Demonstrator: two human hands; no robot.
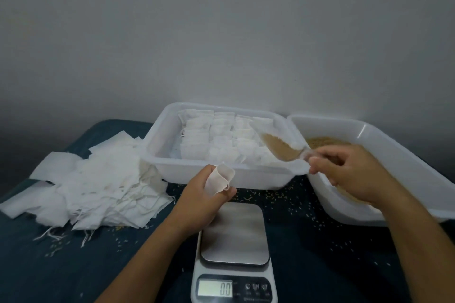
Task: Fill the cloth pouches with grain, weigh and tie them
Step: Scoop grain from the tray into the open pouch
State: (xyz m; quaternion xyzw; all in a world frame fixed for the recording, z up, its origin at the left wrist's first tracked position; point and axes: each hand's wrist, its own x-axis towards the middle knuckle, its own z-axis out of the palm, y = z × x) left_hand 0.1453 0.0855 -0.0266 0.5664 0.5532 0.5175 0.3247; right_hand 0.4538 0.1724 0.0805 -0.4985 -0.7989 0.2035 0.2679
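While left fingers (227, 188) grip a pouch (219, 177), right fingers (320, 162) half-hide the scoop (283, 147) handle.

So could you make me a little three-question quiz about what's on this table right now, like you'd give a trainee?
1. True or false: the scale has a pouch resting on its platform.
2. What does the right hand hold?
A. a clear scoop loaded with grain
B. scissors
C. a lid
3. Fill in: the left hand holds an open pouch above the ____.

Key:
1. False; the platform is bare and the display shows zero.
2. A
3. scale
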